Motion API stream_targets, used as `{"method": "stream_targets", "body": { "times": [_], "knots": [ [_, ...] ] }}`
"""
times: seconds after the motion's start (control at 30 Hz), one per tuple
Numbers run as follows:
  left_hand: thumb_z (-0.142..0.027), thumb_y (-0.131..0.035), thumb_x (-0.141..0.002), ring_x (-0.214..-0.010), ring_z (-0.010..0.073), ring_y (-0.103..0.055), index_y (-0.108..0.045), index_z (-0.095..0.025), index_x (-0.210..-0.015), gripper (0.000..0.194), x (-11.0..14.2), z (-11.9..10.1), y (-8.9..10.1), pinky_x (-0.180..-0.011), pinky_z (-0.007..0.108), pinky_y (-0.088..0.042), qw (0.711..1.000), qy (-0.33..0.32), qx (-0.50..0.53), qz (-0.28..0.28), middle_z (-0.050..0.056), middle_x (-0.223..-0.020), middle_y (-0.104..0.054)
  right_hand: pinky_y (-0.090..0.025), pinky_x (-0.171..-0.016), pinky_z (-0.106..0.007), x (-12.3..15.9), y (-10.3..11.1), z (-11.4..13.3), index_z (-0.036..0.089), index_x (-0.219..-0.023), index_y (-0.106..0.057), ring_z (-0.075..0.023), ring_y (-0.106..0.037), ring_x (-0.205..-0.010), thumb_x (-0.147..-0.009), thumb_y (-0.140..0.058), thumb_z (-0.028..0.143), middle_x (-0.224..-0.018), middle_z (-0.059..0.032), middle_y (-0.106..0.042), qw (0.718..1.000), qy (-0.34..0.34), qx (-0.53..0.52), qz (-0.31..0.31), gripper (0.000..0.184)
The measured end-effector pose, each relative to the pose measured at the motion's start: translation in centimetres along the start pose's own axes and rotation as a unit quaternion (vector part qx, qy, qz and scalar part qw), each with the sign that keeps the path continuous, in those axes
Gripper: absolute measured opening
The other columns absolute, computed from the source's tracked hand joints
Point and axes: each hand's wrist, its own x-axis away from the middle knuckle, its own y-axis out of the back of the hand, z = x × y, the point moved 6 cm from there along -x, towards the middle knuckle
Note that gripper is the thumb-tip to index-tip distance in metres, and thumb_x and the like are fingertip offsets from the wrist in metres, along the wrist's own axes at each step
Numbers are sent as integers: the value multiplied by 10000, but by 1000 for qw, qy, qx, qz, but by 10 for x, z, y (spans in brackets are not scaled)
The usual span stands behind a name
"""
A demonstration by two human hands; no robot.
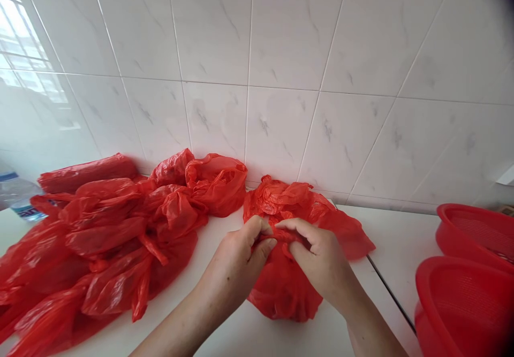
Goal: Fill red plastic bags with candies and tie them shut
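Observation:
A red plastic bag [287, 287] rests on the white table in front of me, bulging at the bottom; what is inside cannot be made out. My left hand [244, 250] pinches its gathered top between thumb and fingers. On the other side of the same top, my right hand [317, 252] is closed on the plastic too. The two hands are a short gap apart. Just behind them, against the wall, lies a crumpled heap of red plastic bags [289, 196], partly hidden by my hands and spreading to the right.
Several red bags [108, 234] are piled on the left. A clear plastic bottle [20, 196] stands at the far left. Two red plastic baskets [431, 276] are at the right, beyond a dark seam [391, 293] in the white table [225, 319]. A tiled wall [281, 52] closes the back.

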Motion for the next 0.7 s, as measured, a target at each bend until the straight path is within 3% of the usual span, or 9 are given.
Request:
{"method": "stream_targets", "body": {
  "times": [0.13,0.27,0.33,0.43,0.53,0.63,0.7],
  "knots": [
    [-185,-521,-862,-669,113,-505,-514,-216,-780,88,-1,-3,3,-604,222,-379,998,-42,-52,-22,-47,-751,-591,-488,-867,-291,0,2,7,267,-1116,-644,-157,-593,-1004,-854,-476,202,-1082,-5,-647,995,13,-95,40,318],
    [-86,-578,-802,-768,137,-505,-503,-178,-696,159,4,-24,5,-707,259,-398,978,-158,-131,-21,-1,-828,-558,-498,-817,-303,-12,11,-14,222,-1005,-690,-180,-621,-929,-844,-528,322,-977,-25,-684,993,-35,-111,-25,249],
    [-62,-567,-800,-728,134,-488,-473,-167,-639,215,9,-34,-1,-696,265,-400,966,-194,-169,37,2,-773,-536,-492,-828,-322,-21,15,-38,209,-958,-698,-194,-627,-928,-808,-531,277,-982,-32,-692,991,-71,-76,-81,235],
    [-77,-601,-800,-695,120,-495,-474,-167,-607,248,22,-44,-18,-668,242,-412,941,-225,-169,186,-16,-719,-547,-456,-898,-354,-34,19,-79,190,-912,-698,-219,-609,-991,-749,-503,205,-1020,-55,-688,984,-110,-24,-141,255],
    [-86,-665,-760,-678,103,-536,-571,-178,-654,169,36,-43,-30,-615,205,-429,914,-212,-132,319,-34,-749,-597,-459,-866,-370,-43,16,-117,171,-837,-691,-234,-613,-943,-702,-507,184,-971,-85,-686,981,-134,-17,-142,228],
    [-84,-688,-737,-693,109,-582,-665,-198,-729,117,39,-33,-32,-627,200,-449,914,-151,-109,360,-35,-785,-638,-488,-703,-344,-46,8,-140,165,-867,-667,-198,-612,-725,-704,-542,232,-818,-62,-670,984,-146,-47,-93,216],
    [-164,-723,-739,-762,127,-604,-702,-232,-859,140,32,-27,-26,-685,211,-463,932,-117,-80,334,-28,-865,-663,-486,-666,-320,-44,4,-145,177,-1002,-620,-173,-598,-680,-751,-564,317,-766,-26,-641,986,-136,-86,-46,293]
  ]
}}
